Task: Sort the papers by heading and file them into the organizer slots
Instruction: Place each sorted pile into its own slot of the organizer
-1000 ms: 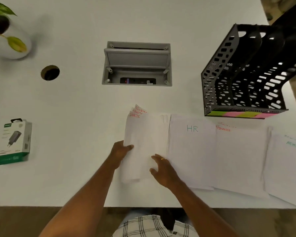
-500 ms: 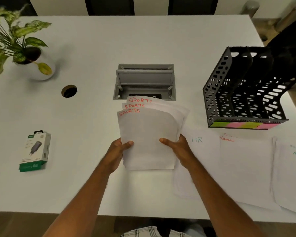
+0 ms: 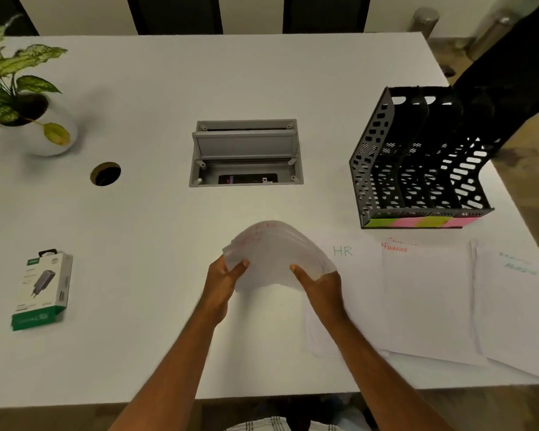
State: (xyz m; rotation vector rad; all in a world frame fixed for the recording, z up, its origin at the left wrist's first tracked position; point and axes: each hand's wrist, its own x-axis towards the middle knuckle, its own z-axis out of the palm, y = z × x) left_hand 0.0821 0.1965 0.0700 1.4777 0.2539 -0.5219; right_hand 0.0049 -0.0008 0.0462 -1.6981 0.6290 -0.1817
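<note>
Tabletop (image 3: 262, 88), contents by position:
- Far left: potted plant (image 3: 28, 119).
- Right of the plant, slightly nearer: cable hole (image 3: 105, 173) set in the tabletop.
- Centre: recessed power socket box (image 3: 246, 154), lid up.
- Right: file organizer (image 3: 417, 169), upright, slots side by side.
- Near left: boxed charger (image 3: 41, 289), lying flat.
- Near centre: paper stack (image 3: 274, 256) held above the tabletop between left hand (image 3: 223, 283) and right hand (image 3: 321, 286).
- Near right, before the organizer, in a row left to right: HR pile (image 3: 349, 275), FINANCE pile (image 3: 427, 290), a third pile (image 3: 517, 300) at the right edge.
</note>
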